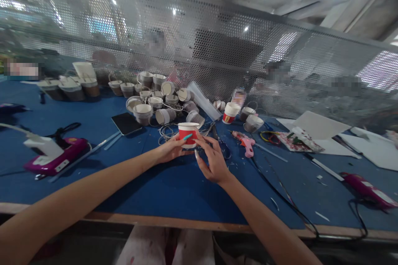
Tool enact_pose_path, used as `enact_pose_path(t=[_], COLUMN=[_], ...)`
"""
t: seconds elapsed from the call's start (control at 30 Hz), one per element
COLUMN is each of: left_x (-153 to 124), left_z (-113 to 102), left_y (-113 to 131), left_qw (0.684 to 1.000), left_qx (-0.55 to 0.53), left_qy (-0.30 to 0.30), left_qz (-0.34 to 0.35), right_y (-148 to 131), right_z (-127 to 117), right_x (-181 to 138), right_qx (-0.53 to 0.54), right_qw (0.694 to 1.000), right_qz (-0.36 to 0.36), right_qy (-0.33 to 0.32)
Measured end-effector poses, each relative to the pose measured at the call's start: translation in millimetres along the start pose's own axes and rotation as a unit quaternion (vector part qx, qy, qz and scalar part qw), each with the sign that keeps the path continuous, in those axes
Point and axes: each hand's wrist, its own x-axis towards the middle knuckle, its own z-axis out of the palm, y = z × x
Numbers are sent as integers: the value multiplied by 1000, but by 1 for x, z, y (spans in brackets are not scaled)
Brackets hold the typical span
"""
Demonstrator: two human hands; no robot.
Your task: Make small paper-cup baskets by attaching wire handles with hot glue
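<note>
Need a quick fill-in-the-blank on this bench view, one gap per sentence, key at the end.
1. The left hand and right hand are at a white-rimmed paper cup whose outside is coloured ____.
2. A pink plastic glue gun lies on a tabletop coloured ____.
3. The flat black rectangular device lies to the ____ of the paper cup in this view.
4. The grey panel behind is perforated with many small ____.

Missing words: red; blue; left; holes.

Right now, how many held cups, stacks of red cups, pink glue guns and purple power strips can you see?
Held red cup: 1
Stack of red cups: 1
Pink glue gun: 1
Purple power strips: 2
Total: 5, the stack counted as one
</note>
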Motion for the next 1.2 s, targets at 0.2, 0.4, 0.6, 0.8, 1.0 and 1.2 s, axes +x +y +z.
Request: enact_pose_path(t=[0.2, 0.4, 0.6, 0.8, 1.0, 1.2], left_x=[0, 0, 1, 1, 0, 0], left_z=[0, 1, 0, 0, 2, 7], left_y=[0, 0, -1, -1, 1, 8], left_qw=[1000, 1000, 1000, 1000, 1000, 995], left_qx=[5, 10, 11, 10, -5, -54], left_qy=[4, 6, 3, 15, 14, 63], left_qz=[2, 4, 4, -1, -8, -51], right_y=[-1, -3, -2, -1, -2, 26], right_z=[-1, -2, -3, -1, -5, -19], right_x=[-1, 2, 1, 1, 2, 1], right_qx=[8, 5, 1, 2, 1, -91], right_qw=[1000, 1000, 1000, 1000, 1000, 969], right_qz=[-23, -7, 1, -8, -19, 101], right_qy=[6, -12, -16, -9, 8, 207])
